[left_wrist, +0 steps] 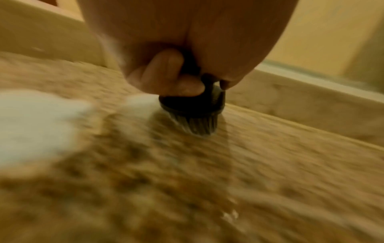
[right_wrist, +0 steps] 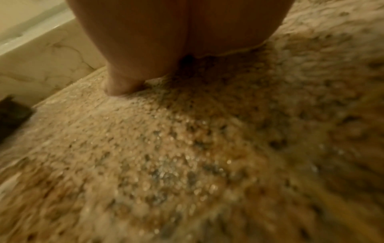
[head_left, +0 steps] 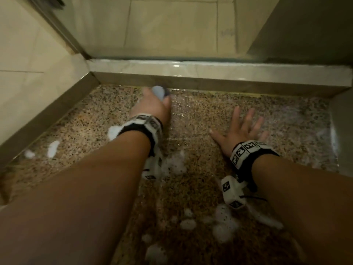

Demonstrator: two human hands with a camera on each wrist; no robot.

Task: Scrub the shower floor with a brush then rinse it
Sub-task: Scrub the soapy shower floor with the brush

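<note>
While the left hand (head_left: 152, 106) clamps its fingers round the round scrub brush (left_wrist: 193, 111) — bristles down on the wet granite shower floor (head_left: 210, 104) near the far curb (head_left: 210, 72) — the right hand (head_left: 242, 131), fingers splayed flat, braces; foam (head_left: 223, 224) remains, unrinsed.

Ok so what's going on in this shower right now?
A person is scrubbing the wet speckled shower floor. The left hand grips a round brush, bristles down, close to the raised curb. The right hand lies flat on the floor with fingers spread. Clumps of white foam sit nearer the person; no rinsing is visible.
</note>
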